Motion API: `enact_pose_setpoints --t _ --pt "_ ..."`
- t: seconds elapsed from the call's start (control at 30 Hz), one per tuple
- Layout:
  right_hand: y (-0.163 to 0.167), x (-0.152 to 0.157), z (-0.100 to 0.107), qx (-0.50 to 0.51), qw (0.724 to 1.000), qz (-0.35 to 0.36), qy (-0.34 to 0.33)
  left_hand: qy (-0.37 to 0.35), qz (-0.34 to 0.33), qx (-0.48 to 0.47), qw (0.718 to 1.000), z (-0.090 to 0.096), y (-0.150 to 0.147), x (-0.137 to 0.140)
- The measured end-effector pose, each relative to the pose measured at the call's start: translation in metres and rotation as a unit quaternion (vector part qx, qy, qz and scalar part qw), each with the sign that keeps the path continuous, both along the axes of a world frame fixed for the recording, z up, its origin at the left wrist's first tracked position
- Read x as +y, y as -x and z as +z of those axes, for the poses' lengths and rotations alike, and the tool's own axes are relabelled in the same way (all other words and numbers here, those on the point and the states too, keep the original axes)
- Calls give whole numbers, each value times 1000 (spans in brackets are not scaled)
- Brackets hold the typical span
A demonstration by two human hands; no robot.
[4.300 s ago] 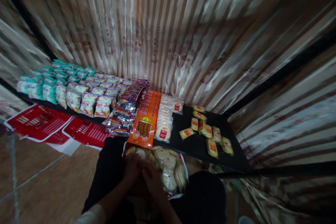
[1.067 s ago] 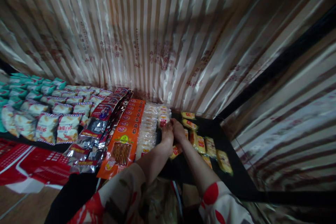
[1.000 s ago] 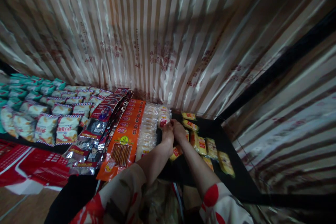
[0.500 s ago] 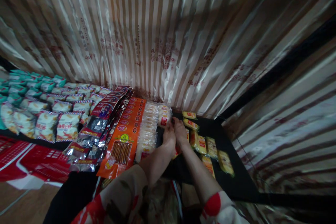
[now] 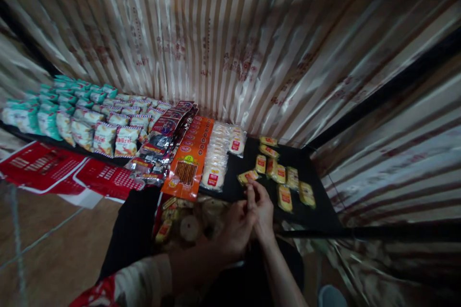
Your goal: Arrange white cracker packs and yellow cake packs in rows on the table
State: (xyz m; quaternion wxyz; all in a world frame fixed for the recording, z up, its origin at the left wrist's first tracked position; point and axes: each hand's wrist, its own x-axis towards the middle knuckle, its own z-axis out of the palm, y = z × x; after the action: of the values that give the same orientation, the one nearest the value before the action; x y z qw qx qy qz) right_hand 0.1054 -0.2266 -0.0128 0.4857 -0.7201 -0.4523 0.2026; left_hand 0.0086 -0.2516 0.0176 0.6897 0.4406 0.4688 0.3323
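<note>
My left hand [image 5: 238,224] is closed, its fingers curled against my right hand at the front edge of the black table. My right hand [image 5: 262,207] has its fingers bunched together, the tips by the lower edge of a yellow snack packet [image 5: 245,178]. Whatever may be between the fingers is hidden. Beyond them lie more yellow packets, among them one lying flat [image 5: 260,164] and one nearer the front [image 5: 285,198]. To the left is an overlapping row of clear-wrapped white rice crackers [image 5: 214,172], with a separate white packet [image 5: 236,141] beside its far end.
Left along the table [image 5: 241,192] lie an orange snack bag [image 5: 189,163], dark red bags [image 5: 162,136], white puffed bags [image 5: 127,141] and teal bags [image 5: 48,117]. Loose packets [image 5: 164,230] sit below the edge by my lap. A striped curtain [image 5: 223,48] hangs behind.
Both hands have drawn back from beside the far white packet to the table's front edge. The view has shifted left and down, and the yellow packets by the hands now show.
</note>
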Motion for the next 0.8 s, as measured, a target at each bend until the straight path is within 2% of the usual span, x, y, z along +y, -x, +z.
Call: enact_pose_setpoints --t 0.07,0.2,0.3,0.4,0.5,0.63,0.8 --pt "23 -25 -7 10 999 34 10 -75 9 17 997 -13 34 -25" --pt "66 -65 -36 -20 989 133 54 -97 9 150 984 -41 100 -49" --pt "92 -82 -59 -38 971 204 121 -120 25 290 949 -59 138 -48" --pt "107 -91 -67 -87 954 237 163 -175 19 404 898 -69 167 -46" --pt "114 -94 -65 -130 946 242 172 -203 -19 452 868 -78 189 -52" --pt "122 -98 -61 -131 941 266 162 -180 -76 465 863 -92 202 -65" --pt "135 -102 -59 -104 933 309 152 -181 -65 467 863 -99 197 -68"
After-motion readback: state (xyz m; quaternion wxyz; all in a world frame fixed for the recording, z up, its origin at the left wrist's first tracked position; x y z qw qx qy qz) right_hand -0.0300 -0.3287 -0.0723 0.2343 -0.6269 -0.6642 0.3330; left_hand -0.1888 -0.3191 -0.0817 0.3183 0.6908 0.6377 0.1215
